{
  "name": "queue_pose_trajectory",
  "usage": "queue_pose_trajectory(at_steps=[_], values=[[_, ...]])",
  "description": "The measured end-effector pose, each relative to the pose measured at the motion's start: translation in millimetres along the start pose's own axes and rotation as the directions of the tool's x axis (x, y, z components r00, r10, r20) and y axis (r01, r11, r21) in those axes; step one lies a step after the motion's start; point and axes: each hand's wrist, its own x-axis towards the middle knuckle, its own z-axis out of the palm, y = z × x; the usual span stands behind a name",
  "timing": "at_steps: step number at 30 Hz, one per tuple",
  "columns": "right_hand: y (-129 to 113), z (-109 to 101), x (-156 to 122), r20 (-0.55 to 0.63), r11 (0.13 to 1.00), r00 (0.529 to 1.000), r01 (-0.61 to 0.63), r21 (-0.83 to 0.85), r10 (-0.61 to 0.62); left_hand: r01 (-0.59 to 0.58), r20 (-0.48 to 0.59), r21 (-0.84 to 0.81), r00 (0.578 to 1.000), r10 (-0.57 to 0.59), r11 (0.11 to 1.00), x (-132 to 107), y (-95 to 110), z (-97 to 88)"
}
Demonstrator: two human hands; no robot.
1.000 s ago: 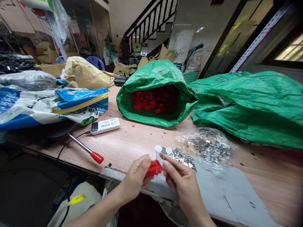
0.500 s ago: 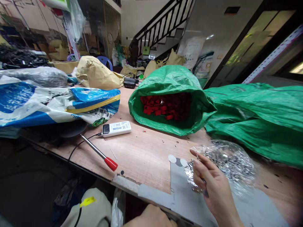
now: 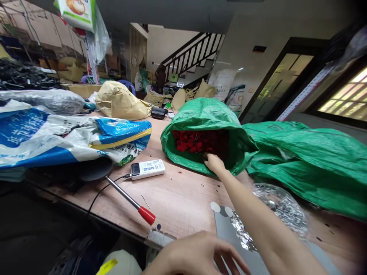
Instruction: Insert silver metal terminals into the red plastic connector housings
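My right hand [image 3: 215, 164] reaches into the mouth of a green woven bag [image 3: 212, 109], its fingers closed together at the lower rim. What they hold, if anything, I cannot make out. Deeper inside the bag lie many small red pieces [image 3: 187, 141]. Low in the picture my left hand [image 3: 197, 250] hovers by the table's front edge, fingers apart and holding nothing visible. Under my right forearm, small shiny metal pieces [image 3: 243, 233] are heaped on a grey sheet [image 3: 222, 225]. A clear plastic bag [image 3: 286, 206] full of similar metal pieces rests beyond the forearm.
A lever with a red grip [image 3: 146, 215] juts over the table edge. Behind it lies a white power bank [image 3: 149, 169] with a black cable. A blue and white sack [image 3: 71, 141] stands left; another green bag [image 3: 309, 164] lies right.
My right hand has moved from above the metal pieces forward into the green bag's mouth. My left hand has risen further into view, its fingers now spread. The camera view has tilted up.
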Motion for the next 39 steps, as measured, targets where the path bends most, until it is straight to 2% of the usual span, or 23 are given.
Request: queue_pose_trajectory(at_steps=[1,2,3,6,7,8,9,10,11,13,15,17,19,20,22,23,26,29,32,37,39], values=[[-1,0,-11,-0.030,0.999,0.999,0.042,0.029,-0.042,-0.011,-0.143,0.003,0.990,0.011,1.000,0,2,-0.2],[-2,-1,-25,-0.061,0.994,0.994,0.090,0.060,-0.086,-0.028,-0.281,0.024,0.959,0.034,0.999,1,4,-0.6],[-4,-2,-43,-0.093,0.986,0.987,0.139,0.093,-0.131,-0.052,-0.413,0.045,0.908,0.066,0.998,2,7,-1.3],[-6,-11,-112,-0.183,0.948,0.959,0.251,0.196,-0.216,-0.119,-0.712,0.084,0.687,0.143,0.989,5,13,-4.8],[-6,-14,-137,-0.258,0.891,0.929,0.338,0.303,-0.265,-0.151,-0.768,0.082,0.620,0.159,0.985,6,15,-5.7],[-7,-18,-163,-0.289,0.835,0.913,0.386,0.391,-0.287,-0.199,-0.798,0.056,0.580,0.163,0.978,7,15,-6.0],[-8,-21,-187,-0.300,0.799,0.915,0.386,0.462,-0.269,-0.256,-0.803,0.001,0.576,0.153,0.967,9,16,-5.5],[-9,-25,-210,-0.281,0.762,0.926,0.368,0.533,-0.250,-0.311,-0.786,-0.074,0.603,0.136,0.948,10,16,-4.3],[-12,-28,-230,-0.243,0.732,0.943,0.330,0.596,-0.227,-0.347,-0.749,-0.162,0.652,0.114,0.924,12,15,-2.5],[-15,-33,-262,-0.129,0.700,0.970,0.237,0.674,-0.205,-0.335,-0.653,-0.301,0.754,0.063,0.893,15,12,2.3],[-13,-39,-279,-0.029,0.690,0.976,0.173,0.703,-0.214,-0.268,-0.600,-0.324,0.800,0.022,0.908,19,9,7.3],[0,-46,-283,0.006,0.701,0.977,0.148,0.698,-0.213,-0.192,-0.594,-0.316,0.803,-0.036,0.929,21,6,11.8],[25,-55,-275,-0.029,0.763,0.992,0.113,0.637,-0.123,-0.123,-0.601,-0.316,0.793,-0.098,0.941,22,6,15.7],[41,-60,-268,-0.064,0.822,0.997,0.065,0.566,-0.035,-0.096,-0.598,-0.314,0.793,-0.118,0.945,22,7,17.5],[76,-68,-251,-0.118,0.932,0.979,-0.118,0.343,0.167,-0.064,-0.577,-0.302,0.806,-0.129,0.951,22,10,20.8],[92,-70,-242,-0.102,0.956,0.967,-0.210,0.203,0.234,-0.054,-0.565,-0.298,0.815,-0.130,0.953,22,11,22.2],[122,-65,-218,-0.061,0.953,0.954,-0.289,0.086,0.295,-0.044,-0.532,-0.328,0.834,-0.146,0.944,23,14,25.7],[126,-48,-204,-0.042,0.970,0.972,-0.229,0.082,0.233,-0.064,-0.520,-0.401,0.837,-0.170,0.914,23,15,27.1],[122,-36,-203,-0.056,0.984,0.986,-0.154,0.090,0.160,-0.078,-0.520,-0.505,0.823,-0.230,0.860,23,15,25.7],[127,-34,-213,-0.140,0.978,0.981,-0.109,0.180,0.135,-0.108,-0.526,-0.632,0.787,-0.322,0.768,25,17,20.4],[127,-31,-214,-0.129,0.976,0.981,-0.122,0.180,0.146,-0.118,-0.533,-0.648,0.777,-0.336,0.753,25,18,19.9]])
